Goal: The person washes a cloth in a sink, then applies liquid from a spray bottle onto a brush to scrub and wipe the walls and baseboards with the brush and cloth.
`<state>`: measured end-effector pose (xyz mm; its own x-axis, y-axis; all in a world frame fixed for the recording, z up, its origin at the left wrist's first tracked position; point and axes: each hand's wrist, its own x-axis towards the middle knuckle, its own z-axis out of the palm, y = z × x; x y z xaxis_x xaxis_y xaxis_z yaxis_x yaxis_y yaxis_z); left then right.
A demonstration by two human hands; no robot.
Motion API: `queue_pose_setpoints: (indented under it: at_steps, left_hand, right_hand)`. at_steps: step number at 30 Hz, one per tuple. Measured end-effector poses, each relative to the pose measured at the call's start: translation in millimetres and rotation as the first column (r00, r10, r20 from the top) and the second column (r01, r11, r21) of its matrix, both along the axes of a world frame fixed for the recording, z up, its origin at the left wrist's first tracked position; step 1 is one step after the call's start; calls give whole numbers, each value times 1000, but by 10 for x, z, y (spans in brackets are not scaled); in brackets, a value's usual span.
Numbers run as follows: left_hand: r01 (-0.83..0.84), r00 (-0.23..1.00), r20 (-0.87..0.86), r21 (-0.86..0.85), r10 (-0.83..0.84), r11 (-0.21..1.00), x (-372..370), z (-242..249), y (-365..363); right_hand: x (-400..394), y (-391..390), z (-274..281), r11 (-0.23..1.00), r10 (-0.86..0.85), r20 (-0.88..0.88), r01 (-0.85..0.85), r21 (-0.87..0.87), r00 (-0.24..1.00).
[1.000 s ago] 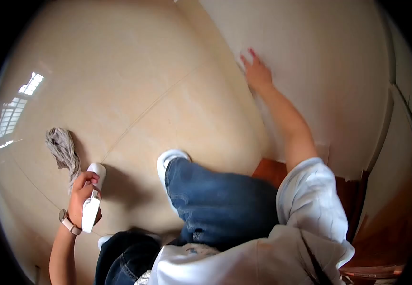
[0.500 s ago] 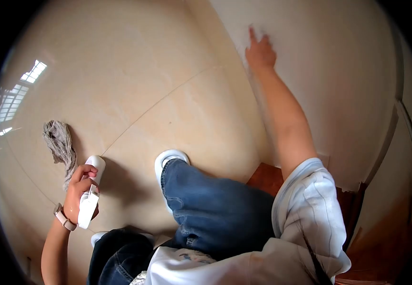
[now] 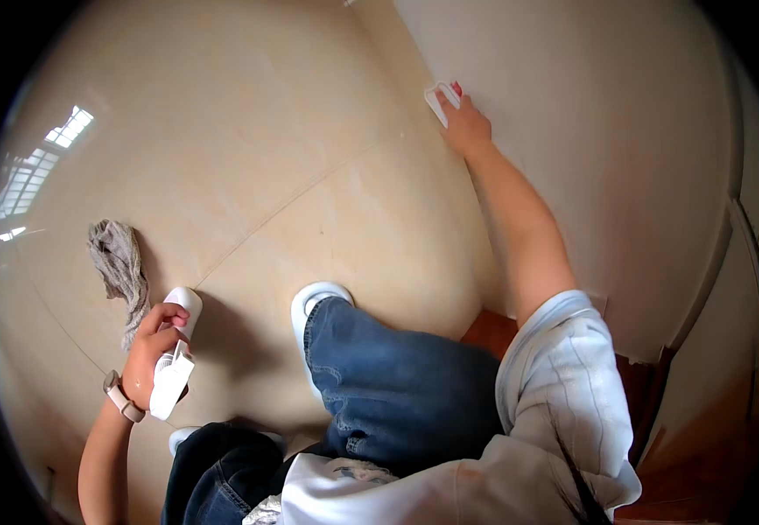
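In the head view, my left hand point(image 3: 154, 354) is wrapped round the neck of a white spray bottle point(image 3: 185, 308), whose white spray head point(image 3: 171, 382) points down toward me. A crumpled grey-brown cloth point(image 3: 119, 267) lies on the floor just beyond that hand. Out at the far right, my right hand point(image 3: 469, 127) is closed on a small white item with a bit of red point(image 3: 438, 102). It is held by the white wall panel's lower edge, near the floor. The fingers cover part of it, so its kind cannot be made out.
Glossy beige floor tiles point(image 3: 248, 157) with thin joints spread in front of me. The pale wall panel point(image 3: 598, 157) rises along the right side. My white-shod foot point(image 3: 323, 289) and jeans-clad knee point(image 3: 397, 350) are between my arms. Reddish-brown flooring point(image 3: 490, 330) shows beside the knee.
My right hand has slid left and slightly down the panel to its lower edge, and the white item with red now shows in it. My left hand and the bottle have barely shifted.
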<state>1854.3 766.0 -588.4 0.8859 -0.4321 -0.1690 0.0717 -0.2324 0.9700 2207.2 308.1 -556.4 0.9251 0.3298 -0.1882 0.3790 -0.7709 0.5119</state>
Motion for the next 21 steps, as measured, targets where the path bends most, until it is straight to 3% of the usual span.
queue_pose_setpoints:
  at_steps: [1, 3, 5, 7, 8, 9, 11, 12, 14, 15, 17, 19, 21]
  left_hand:
    - [-14, 1000, 6, 4, 14, 1000, -12, -10, 1]
    - [-43, 998, -45, -4, 43, 999, -39, -34, 2]
    - [-22, 1000, -22, -7, 22, 1000, -1, -38, 13]
    - [6, 1000, 3, -20, -6, 1000, -10, -6, 2]
    - [4, 1000, -11, -11, -4, 1000, 0, 1, -4]
    - [-3, 1000, -21, -2, 3, 1000, 19, 10, -15]
    - [-24, 999, -29, -4, 24, 1000, 28, 38, -43]
    - [-31, 999, -31, -13, 30, 999, 29, 39, -45]
    - [-28, 999, -45, -18, 27, 999, 13, 21, -32]
    - [-34, 999, -34, -26, 33, 999, 6, 2, -31]
    - [-46, 999, -18, -43, 46, 998, -5, -32, -42]
    - [-82, 996, -51, -57, 80, 995, -16, -18, -67]
    - [-64, 997, -45, -52, 62, 997, 26, 29, -71]
  right_hand:
    - [80, 55, 6, 1000, 14, 6, -14, 4, 1000]
    - [164, 177, 50, 984, -143, 143, 156, -84, 979]
    - [166, 322, 189, 983, -173, 195, 180, -20, 965]
    - [190, 244, 184, 988, -152, 228, 146, 42, 962]
    - [157, 75, 68, 1000, 5, 251, -12, 27, 968]
    - [140, 94, 121, 1000, 11, 262, -17, 22, 965]
    - [62, 152, 117, 981, -159, 5, 158, -110, 987]
    - [90, 193, 188, 981, -159, 1, 159, -108, 987]
    - [137, 238, 403, 985, -162, 274, 174, -20, 948]
    - [115, 127, 403, 984, -164, 269, 176, -23, 949]
    - [46, -120, 348, 991, 110, 321, -130, 40, 941]
    - [-32, -227, 263, 992, 118, 221, -122, 8, 968]
    - [-63, -179, 227, 977, 30, -8, -31, -211, 1000]
